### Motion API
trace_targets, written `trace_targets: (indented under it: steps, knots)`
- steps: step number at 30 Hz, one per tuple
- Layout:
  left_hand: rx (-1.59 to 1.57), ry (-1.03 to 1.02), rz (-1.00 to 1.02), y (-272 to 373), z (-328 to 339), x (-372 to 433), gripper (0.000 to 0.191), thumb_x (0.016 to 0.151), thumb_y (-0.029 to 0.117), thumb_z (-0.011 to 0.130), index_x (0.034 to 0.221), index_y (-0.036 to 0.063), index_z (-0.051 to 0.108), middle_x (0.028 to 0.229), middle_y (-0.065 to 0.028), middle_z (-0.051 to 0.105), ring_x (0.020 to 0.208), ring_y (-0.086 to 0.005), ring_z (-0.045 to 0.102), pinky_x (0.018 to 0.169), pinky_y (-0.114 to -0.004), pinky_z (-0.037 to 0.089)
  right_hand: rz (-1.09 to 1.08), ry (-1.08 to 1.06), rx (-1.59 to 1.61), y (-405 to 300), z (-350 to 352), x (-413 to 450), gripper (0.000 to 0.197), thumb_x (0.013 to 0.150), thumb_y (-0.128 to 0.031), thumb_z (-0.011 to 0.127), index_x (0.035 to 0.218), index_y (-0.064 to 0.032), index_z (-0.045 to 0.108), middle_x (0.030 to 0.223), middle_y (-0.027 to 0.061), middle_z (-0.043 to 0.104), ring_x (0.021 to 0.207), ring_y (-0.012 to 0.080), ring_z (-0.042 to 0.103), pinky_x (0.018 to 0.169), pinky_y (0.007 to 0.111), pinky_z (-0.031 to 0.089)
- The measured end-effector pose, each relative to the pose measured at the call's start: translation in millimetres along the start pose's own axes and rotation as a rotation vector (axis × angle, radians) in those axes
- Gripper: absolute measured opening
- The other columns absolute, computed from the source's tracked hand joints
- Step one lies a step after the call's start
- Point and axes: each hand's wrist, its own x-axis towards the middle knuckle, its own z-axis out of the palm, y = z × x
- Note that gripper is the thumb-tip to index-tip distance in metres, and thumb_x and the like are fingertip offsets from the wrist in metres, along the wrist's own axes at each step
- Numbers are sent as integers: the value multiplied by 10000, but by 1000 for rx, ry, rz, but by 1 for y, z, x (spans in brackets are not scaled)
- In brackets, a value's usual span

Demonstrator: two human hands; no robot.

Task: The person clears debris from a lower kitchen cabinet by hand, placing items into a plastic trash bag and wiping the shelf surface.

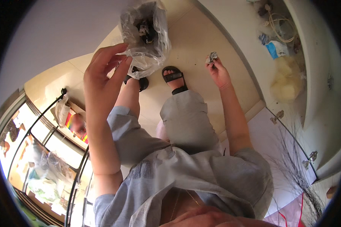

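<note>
My left hand (105, 66) is raised at the near left side of a container lined with a clear plastic bag (147, 61). Its thumb and fingers curve toward the bag's edge; whether they pinch the film cannot be made out. Inside the bag lies dark, crumpled rubbish (145, 31) with some pale printed scraps. Over the floor to the right, my right hand (219, 74) grips a small crumpled piece of grey-white paper (212, 57), dark marks on it, between thumb and fingers.
An open low cabinet at right holds a coiled cable (282, 28), a blue-and-white packet (275, 49) and a yellowish bag (287, 79). Its white door (275, 142) hangs open beside dark bristly stems (298, 176). A black metal rack (74, 184) stands left. Sandalled feet (173, 75) rest on tiles.
</note>
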Motion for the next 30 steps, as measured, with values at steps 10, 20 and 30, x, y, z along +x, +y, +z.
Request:
trace_targets:
  steps: [10,20,30]
  knots:
    - [112,254,-5,-36,-17,-30,285,773,144,635,1023,12,599,941,-130,596,785,-196,630,675,-290,493,-1037,-220,-922,50,251,-58,257,835,-21,555,1081,-13,480,1034,70,512,975,164,513,787,242,454]
    - [261,219,-31,-53,-23,-16,337,759,203,641,1032,11,599,950,-150,605,784,-224,634,685,-318,497,-1060,-110,-1748,82,162,17,411,761,-271,671,1079,-41,548,1152,168,497,1051,290,502,866,361,411]
    - [715,103,-356,-170,15,38,561,733,457,615,965,-54,608,947,-180,634,775,-283,632,722,-346,494,-469,336,-1732,62,-1,-96,157,756,-95,614,722,-25,478,631,72,530,564,170,502,565,284,446]
